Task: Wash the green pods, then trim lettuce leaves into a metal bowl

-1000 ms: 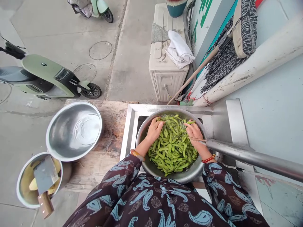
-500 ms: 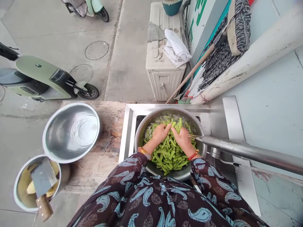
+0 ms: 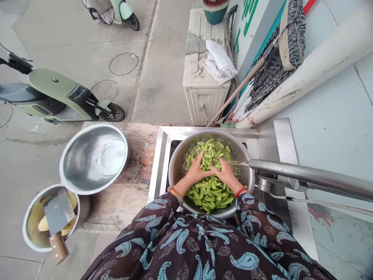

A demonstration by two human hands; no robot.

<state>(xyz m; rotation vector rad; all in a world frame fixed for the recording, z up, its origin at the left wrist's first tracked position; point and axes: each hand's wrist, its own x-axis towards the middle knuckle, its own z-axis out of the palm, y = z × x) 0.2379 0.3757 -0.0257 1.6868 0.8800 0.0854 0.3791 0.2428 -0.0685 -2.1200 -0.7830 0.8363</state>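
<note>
Reaching into the metal bowl (image 3: 176,171), spread the fingers (image 3: 199,158) of the left hand (image 3: 196,171) and right hand (image 3: 226,174) wide on the green pods (image 3: 210,193); had pods beyond the fingers, between both hands and heaped on the near side, all inside the bowl.

Over the round grey metal basin (image 3: 178,161), passage is open at ten o'clock; a thick silver metal pipe (image 3: 291,171) obstructs three o'clock.
</note>
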